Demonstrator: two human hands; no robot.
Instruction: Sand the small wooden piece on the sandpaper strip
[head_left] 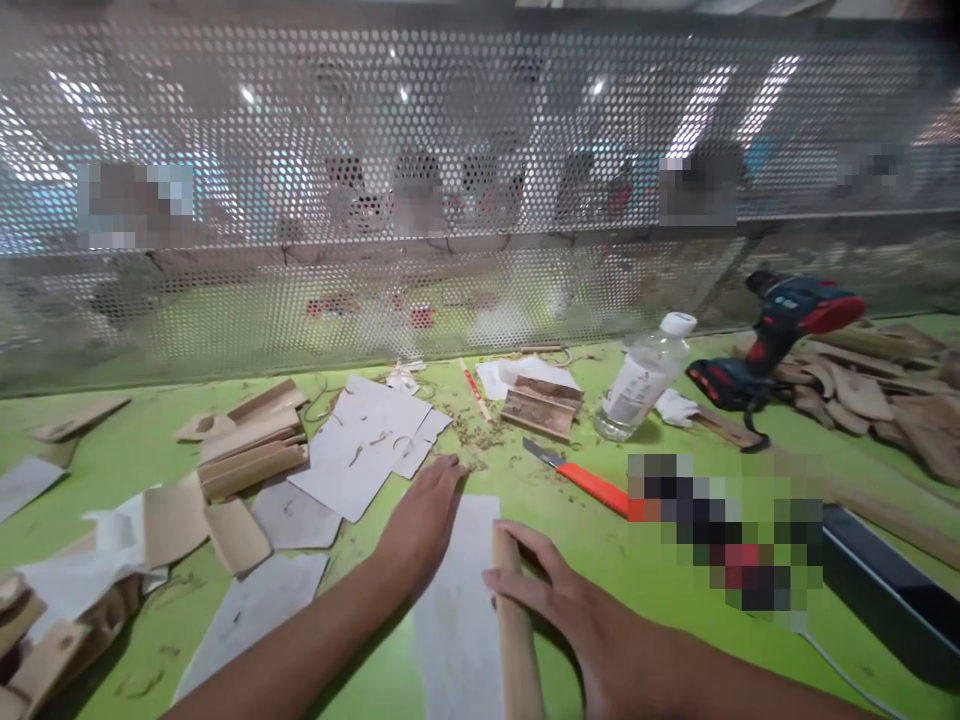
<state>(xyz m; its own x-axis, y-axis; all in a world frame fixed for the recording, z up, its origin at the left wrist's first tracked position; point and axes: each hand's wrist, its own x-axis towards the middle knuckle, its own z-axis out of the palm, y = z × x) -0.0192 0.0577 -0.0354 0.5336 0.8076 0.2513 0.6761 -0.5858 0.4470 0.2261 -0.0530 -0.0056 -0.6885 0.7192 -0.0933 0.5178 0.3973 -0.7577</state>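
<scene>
In the head view my right hand [581, 600] grips a long, pale piece of bamboo [520, 650] near its far end, thumb and fingers around its sides. The bamboo lies lengthwise along the right edge of a white paper sheet [457, 600] on the green table. My left hand [424, 510] lies low over the table by the sheet's upper left edge, fingers stretched forward and nothing visible in them. Its fingertips are near a scatter of brown shavings [480, 435]. An orange utility knife [592, 487] lies beyond my right hand, its blade pointing away to the left.
A clear bottle [641, 385] and a cordless drill [780, 335] stand at the back right. Bamboo pieces [255, 440] and paper sheets [360, 440] lie left; more bamboo [862, 390] is heaped right. A dark-topped box [892, 590] sits right. A perforated metal screen [465, 150] borders the back.
</scene>
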